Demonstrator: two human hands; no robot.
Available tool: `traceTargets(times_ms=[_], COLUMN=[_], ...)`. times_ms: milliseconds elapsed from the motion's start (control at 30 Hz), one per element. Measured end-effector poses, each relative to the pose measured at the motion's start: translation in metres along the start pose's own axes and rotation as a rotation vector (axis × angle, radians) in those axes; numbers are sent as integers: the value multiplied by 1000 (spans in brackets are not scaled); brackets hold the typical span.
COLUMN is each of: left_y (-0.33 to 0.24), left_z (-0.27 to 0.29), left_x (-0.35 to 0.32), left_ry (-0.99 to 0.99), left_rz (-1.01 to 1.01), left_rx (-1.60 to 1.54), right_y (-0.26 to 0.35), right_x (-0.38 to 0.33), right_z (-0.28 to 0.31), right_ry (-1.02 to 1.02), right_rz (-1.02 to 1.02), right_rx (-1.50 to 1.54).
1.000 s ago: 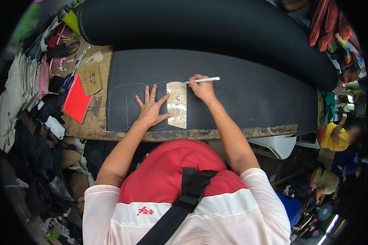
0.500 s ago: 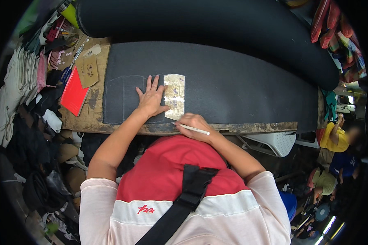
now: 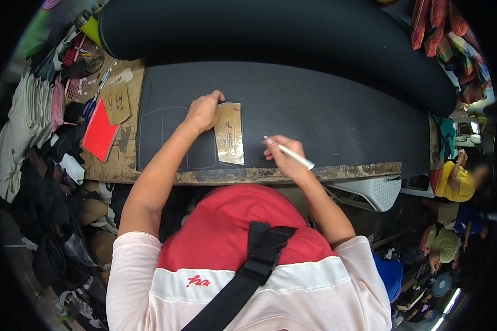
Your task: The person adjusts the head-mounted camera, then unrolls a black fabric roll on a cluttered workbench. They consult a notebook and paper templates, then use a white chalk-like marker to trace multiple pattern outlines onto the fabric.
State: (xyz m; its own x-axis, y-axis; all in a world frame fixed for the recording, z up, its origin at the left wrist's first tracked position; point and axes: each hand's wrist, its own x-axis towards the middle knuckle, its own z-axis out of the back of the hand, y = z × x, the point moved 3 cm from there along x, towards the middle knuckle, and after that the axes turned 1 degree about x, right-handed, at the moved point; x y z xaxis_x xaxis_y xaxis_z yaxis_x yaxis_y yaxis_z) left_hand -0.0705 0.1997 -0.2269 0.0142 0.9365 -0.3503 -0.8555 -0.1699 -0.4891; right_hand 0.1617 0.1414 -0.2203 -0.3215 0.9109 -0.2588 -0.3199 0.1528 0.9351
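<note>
My left hand [image 3: 204, 111] is closed on the upper left edge of a tan cardboard pattern piece [image 3: 230, 135], its fingertips partly hidden. The piece is narrow, shiny as if taped over, and has handwriting on it. It is over a sheet of black material [image 3: 326, 116] marked with thin pale outlines to the left of the hand. Whether the piece lies fully flat I cannot tell. To its right, my right hand [image 3: 284, 154] grips a white pen [image 3: 297, 156], tip pointing up and left, apart from the piece.
A thick black roll [image 3: 270, 33] lies across the table's far side. At left on the worn wooden table [image 3: 128, 144] are a red notebook [image 3: 99, 131], another cardboard piece [image 3: 117, 103] and scissors [image 3: 89, 106]. A white plastic stool [image 3: 373, 193] stands below the front edge; people are far right.
My left hand has gone from spread flat to gripping the pattern piece, whose face now looks browner and shows writing. My right hand with the pen has moved right and away from the near edge.
</note>
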Motion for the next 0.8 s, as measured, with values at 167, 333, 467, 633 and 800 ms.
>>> traceTargets(times_ms=[167,333,467,633,800], left_y=[-45,-54,-12,8,6], left_z=[13,-50,-81,-103,-103], left_x=[-52,-68,-47,-32,-27], left_ry=[-456,-115,-236,-107,-87], left_rz=[-670,-796,-367,-246,-197], left_rx=[-349,-287,75,214,148], right_y=[9,-39,-84,-87,-53], right_x=[7,33,35,28,41], right_z=[32,20,0,-15,3], right_ry=[-70,-147,-118,-168,-377], right_rz=[-15,-10,8,127,361], right_rx=[678,593,456,-40,-401])
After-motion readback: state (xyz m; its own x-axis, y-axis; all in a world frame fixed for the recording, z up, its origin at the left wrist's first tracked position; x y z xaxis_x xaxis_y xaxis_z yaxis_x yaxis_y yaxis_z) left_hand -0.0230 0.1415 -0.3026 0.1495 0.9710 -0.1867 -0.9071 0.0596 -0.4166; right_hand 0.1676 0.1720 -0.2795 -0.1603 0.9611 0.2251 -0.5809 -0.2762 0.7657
